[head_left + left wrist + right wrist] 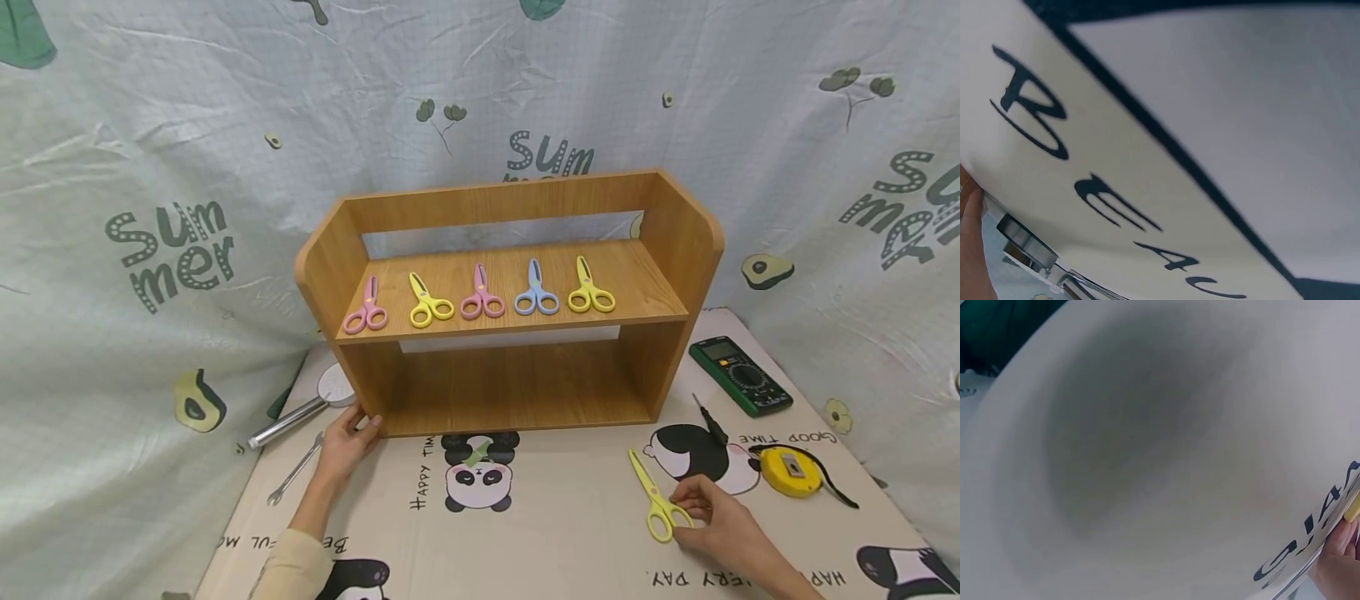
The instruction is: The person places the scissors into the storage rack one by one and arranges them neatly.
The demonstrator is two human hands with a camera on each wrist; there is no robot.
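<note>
A wooden two-level shelf (pixel 510 392) stands on the printed mat (pixel 570 517). On its upper board lie several small scissors in a row: pink (pixel 366 310), yellow (pixel 427 302), pink (pixel 482 297), blue (pixel 536 292) and yellow (pixel 589 290). My left hand (pixel 347 437) rests against the shelf's lower left corner, fingers touching the wood. My right hand (pixel 708 515) pinches the handle of a yellow pair of scissors (pixel 654 497) lying on the mat at the right. The wrist views show only blurred mat, with a bit of each hand (pixel 969 250) (pixel 1338 565) at the edge.
A green multimeter (pixel 739 375), a black screwdriver (pixel 709 421) and a yellow tape measure (pixel 792 472) lie right of the shelf. A wrench (pixel 294 472), a silver tube (pixel 288 422) and a white round object (pixel 335 385) lie at its left. Printed cloth (pixel 150 208) hangs behind.
</note>
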